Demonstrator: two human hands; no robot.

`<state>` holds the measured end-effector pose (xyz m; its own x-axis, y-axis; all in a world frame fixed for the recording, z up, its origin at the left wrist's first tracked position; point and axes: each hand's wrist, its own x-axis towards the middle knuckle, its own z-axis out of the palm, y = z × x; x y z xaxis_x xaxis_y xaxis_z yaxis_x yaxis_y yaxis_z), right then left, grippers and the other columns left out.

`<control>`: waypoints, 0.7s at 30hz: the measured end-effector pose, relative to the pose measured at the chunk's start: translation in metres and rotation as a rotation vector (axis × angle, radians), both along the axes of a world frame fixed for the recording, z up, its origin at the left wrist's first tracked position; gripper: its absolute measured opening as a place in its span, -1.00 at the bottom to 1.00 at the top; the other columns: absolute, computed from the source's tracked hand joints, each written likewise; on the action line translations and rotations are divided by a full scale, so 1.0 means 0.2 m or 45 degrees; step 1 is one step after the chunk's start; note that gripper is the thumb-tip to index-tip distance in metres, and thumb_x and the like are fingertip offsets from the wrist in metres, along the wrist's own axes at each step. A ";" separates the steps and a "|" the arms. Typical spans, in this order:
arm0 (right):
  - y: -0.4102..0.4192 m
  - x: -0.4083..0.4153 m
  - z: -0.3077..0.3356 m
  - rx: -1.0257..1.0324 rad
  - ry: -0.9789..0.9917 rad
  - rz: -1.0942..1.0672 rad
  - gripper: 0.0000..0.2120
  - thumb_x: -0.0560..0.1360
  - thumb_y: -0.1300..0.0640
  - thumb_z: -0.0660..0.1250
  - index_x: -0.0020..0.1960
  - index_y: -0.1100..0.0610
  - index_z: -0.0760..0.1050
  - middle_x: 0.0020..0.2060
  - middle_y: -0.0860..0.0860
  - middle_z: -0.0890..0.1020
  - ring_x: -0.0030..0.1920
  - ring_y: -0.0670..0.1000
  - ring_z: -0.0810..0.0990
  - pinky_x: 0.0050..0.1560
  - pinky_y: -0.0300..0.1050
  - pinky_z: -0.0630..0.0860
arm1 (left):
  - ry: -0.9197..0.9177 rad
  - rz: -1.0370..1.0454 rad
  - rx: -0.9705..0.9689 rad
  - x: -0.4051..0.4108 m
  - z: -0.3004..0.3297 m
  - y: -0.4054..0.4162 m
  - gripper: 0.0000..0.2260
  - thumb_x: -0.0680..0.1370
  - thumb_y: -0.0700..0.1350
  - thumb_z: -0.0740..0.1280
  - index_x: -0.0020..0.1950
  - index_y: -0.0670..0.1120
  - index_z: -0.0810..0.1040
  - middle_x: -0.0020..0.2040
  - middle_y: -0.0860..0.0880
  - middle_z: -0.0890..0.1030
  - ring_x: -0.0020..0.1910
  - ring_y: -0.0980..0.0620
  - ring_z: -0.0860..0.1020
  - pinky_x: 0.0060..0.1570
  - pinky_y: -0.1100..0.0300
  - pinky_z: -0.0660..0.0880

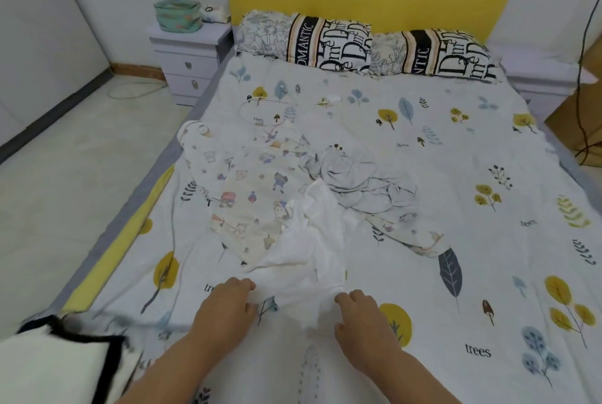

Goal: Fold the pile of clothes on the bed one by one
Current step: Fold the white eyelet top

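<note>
Nearest: left hand (228, 301) and right hand (358, 309) sit at the near edge of the white garment (309, 257), one on each side of its bunched lower end. Fingers on both look curled onto the fabric edge, likely pinching it, but the fingertips are partly buried in cloth, so how firm the hold is I can't tell. The garment runs away from the hands up into the pile, and its far end lies over the cartoon-print garment (247, 201) and touches the crumpled grey garment (361, 182). Main risk: pulling the white piece toward the near edge drags the other two with it, since they overlap, and the pile smears rather than separates. Second risk: white on a mostly white printed bedsheet (456, 273) gives poor contrast, so it's easy to pinch the sheet along with the garment and ruck it up. Third: the fabric is bunched between the hands, so seams and sleeves are unreadable; folding without spreading first likely gives a lopsided fold. The print garment's far end sits near the left bed edge, so a sideways tug could slide it off. Further back, two pillows (325, 42) at the headboard and a nightstand (185, 55) with a green pouch (177, 15), well apart from the work, no interference expected.
</note>
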<state>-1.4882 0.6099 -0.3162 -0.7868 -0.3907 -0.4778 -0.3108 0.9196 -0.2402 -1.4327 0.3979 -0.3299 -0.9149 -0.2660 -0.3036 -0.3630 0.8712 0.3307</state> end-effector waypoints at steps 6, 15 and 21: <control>-0.12 -0.30 -0.25 0.085 0.096 0.018 -0.39 0.56 0.21 0.14 0.51 0.06 -0.07 0.47 0.14 0.08 0.41 0.15 0.16 0.32 -0.03 0.24 | -0.043 0.055 -0.040 -0.33 -0.25 0.02 -0.51 0.57 -0.10 0.16 0.48 -0.09 0.14 0.44 -0.09 0.26 0.38 -0.07 0.27 0.28 0.13 0.28; -0.37 -0.51 -0.56 0.018 0.157 0.171 -0.07 0.52 0.25 0.22 0.42 -0.17 -0.49 0.43 0.05 -0.47 0.48 0.20 -0.32 0.45 0.20 -0.04 | -0.178 -0.090 0.054 -0.48 -0.58 0.06 -0.61 0.53 -0.07 0.21 0.36 -0.03 0.34 0.31 0.01 0.40 0.30 0.02 0.38 0.28 0.10 0.30; -0.33 -0.31 -0.61 0.141 -0.098 0.365 -0.37 0.49 0.05 0.32 0.48 0.07 0.13 0.50 0.05 0.07 0.51 0.13 -0.05 0.43 0.26 -0.07 | -0.388 -0.312 0.315 -0.30 -0.45 -0.01 -0.91 0.50 -0.04 0.25 -0.20 0.02 0.42 -0.29 0.21 0.33 -0.03 0.07 0.49 -0.34 0.46 0.25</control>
